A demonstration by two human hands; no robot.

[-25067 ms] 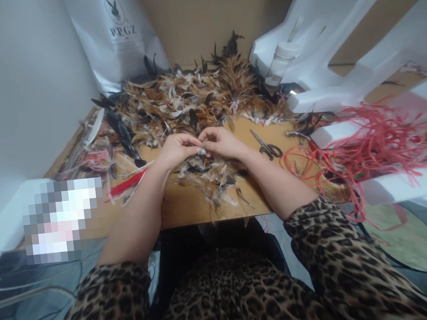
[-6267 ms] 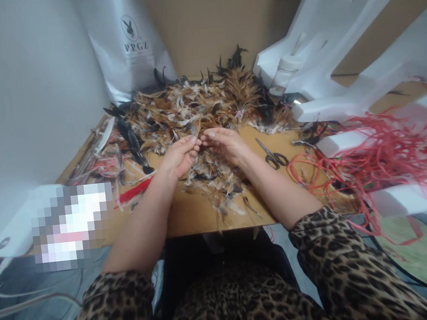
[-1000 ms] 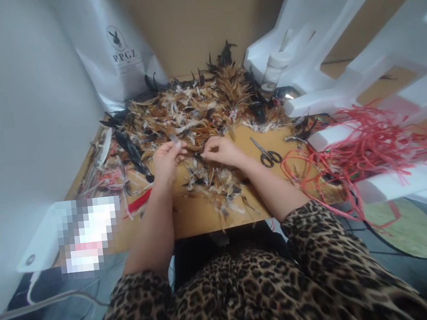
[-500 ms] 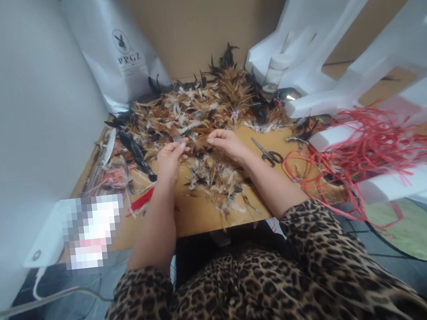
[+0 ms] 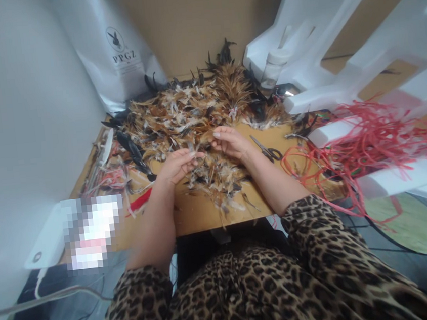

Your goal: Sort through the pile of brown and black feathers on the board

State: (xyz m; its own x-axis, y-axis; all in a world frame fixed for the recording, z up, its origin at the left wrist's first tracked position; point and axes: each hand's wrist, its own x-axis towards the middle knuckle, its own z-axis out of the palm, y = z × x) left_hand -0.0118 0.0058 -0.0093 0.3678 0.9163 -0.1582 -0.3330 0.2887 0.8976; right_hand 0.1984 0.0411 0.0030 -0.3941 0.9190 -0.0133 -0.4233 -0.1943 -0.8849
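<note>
My left hand (image 5: 179, 165) is closed in a pinch, with a small greyish feather (image 5: 191, 146) standing up between thumb and forefinger. To its right and slightly farther off, my right hand (image 5: 231, 142) pinches what looks like a brown feather (image 5: 207, 137) at its fingertips, which blends into the feathers behind. The hands are a little apart. Below them a small heap of loose brown, white and dark feathers (image 5: 221, 177) lies near the table's front edge. Beyond them spreads a large pile of brown feathers (image 5: 177, 108).
Black-handled scissors (image 5: 268, 149) lie right of my right hand, partly behind the wrist. Red ribbon strands (image 5: 387, 141) tangle over white foam pieces farther right. At left are long black feathers (image 5: 132, 150), a red bundle (image 5: 140, 201) and a white device (image 5: 46, 238). A clear bottle (image 5: 274, 67) stands behind.
Over the last second my left hand has moved right and nearer me, its feather still pinched. My right hand has moved slightly right and away, its fingers less curled. Scissors and piles stay put.
</note>
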